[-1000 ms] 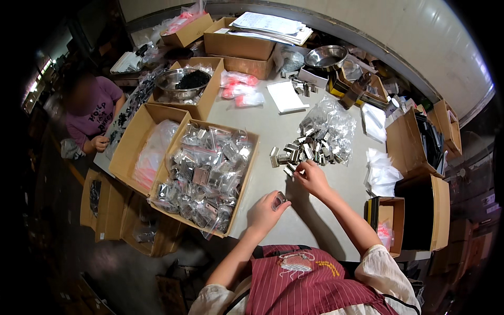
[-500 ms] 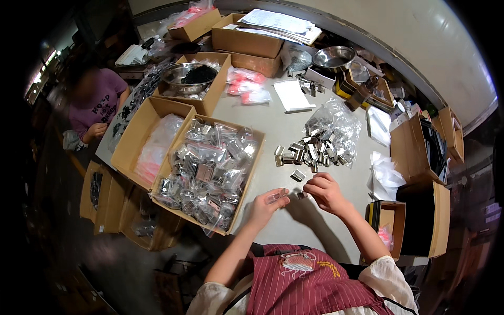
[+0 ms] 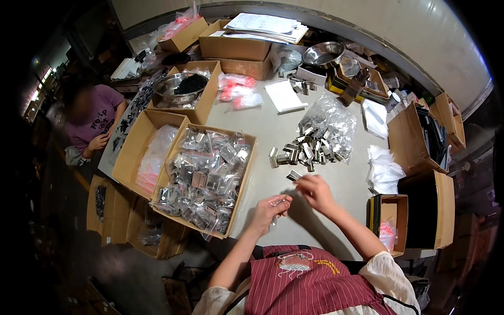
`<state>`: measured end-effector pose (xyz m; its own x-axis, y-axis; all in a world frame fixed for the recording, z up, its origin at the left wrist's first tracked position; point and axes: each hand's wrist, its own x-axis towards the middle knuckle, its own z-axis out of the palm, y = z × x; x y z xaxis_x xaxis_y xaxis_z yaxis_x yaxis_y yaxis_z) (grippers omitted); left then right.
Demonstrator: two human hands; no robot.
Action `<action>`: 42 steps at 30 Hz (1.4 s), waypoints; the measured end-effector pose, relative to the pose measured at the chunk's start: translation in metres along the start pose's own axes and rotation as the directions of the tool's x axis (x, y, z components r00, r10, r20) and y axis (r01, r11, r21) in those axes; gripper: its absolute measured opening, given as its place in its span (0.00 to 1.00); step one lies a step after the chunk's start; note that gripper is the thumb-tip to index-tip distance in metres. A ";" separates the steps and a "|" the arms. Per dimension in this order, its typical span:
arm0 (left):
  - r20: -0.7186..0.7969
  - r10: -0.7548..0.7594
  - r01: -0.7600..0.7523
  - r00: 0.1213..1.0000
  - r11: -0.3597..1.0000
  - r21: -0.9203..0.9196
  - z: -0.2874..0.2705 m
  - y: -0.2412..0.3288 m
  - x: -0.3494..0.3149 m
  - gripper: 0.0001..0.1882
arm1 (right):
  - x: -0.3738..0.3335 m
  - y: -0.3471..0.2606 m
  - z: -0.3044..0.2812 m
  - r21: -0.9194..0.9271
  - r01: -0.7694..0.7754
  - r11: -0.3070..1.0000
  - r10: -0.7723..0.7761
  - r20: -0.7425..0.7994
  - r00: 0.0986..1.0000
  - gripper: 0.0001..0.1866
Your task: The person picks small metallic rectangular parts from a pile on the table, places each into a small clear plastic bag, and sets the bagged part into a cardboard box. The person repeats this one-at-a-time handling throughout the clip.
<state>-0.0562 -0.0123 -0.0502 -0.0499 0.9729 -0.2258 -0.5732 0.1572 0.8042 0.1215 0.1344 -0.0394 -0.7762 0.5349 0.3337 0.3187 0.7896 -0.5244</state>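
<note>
A: So what's going on at the desk (image 3: 263, 181)?
B: Left hand (image 3: 266, 214) is pinching a little clear bag (image 3: 277, 200). Right hand (image 3: 316, 192) is apart from it, right by a metal clip (image 3: 293, 175) on the desk, can't tell if it's gripping.
A: Other clips (image 3: 307, 149)?
B: Heaped against a big plastic bag (image 3: 329, 116).

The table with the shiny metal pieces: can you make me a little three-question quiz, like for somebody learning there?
1. True or false: the left hand holds a clear plastic bag.
2. Which is closest to the right hand?
A) the stack of papers
B) the pile of metal pieces
C) the steel bowls
3. What fills the cardboard box just left of the left hand?

Key: 1. True. 2. B. 3. Clear bags of metal parts.
</note>
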 end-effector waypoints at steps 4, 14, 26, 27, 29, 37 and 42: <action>-0.199 0.036 0.009 0.979 0.975 0.223 -0.005 -0.007 0.000 0.13 | 0.013 0.033 0.017 -0.213 -0.137 0.967 0.149 0.041 0.988 0.11; -0.251 0.458 -0.143 0.853 0.667 0.731 -0.010 -0.030 -0.002 0.20 | -0.002 0.029 0.002 0.404 -0.600 0.691 0.535 0.272 0.800 0.06; 0.018 0.619 -0.361 0.785 0.433 0.826 0.016 -0.020 0.006 0.23 | -0.020 -0.019 0.002 0.772 -0.507 0.383 0.485 0.300 0.822 0.06; 0.023 0.650 -0.380 0.760 0.416 0.826 0.012 -0.020 0.006 0.24 | -0.016 -0.022 -0.003 0.787 -0.484 0.383 0.480 0.278 0.832 0.06; -0.054 0.663 -0.317 0.747 0.425 0.848 0.006 -0.013 -0.001 0.24 | -0.006 -0.008 -0.018 0.882 -0.422 0.212 0.378 0.324 0.867 0.07; -0.139 0.670 -0.264 0.729 0.463 0.846 0.005 -0.003 -0.007 0.24 | -0.011 -0.004 -0.023 0.736 -0.457 0.500 0.509 0.178 0.843 0.02; -0.268 0.546 -0.260 0.794 0.702 0.663 0.028 0.000 0.000 0.23 | -0.016 -0.029 -0.015 0.830 -0.422 0.365 0.505 0.204 0.839 0.03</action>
<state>-0.0330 -0.0078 -0.0345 -0.5717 0.8126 0.1132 0.1524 -0.0304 0.9879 0.1330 0.1075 -0.0174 -0.6013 0.7858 -0.1448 -0.0077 -0.1869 -0.9823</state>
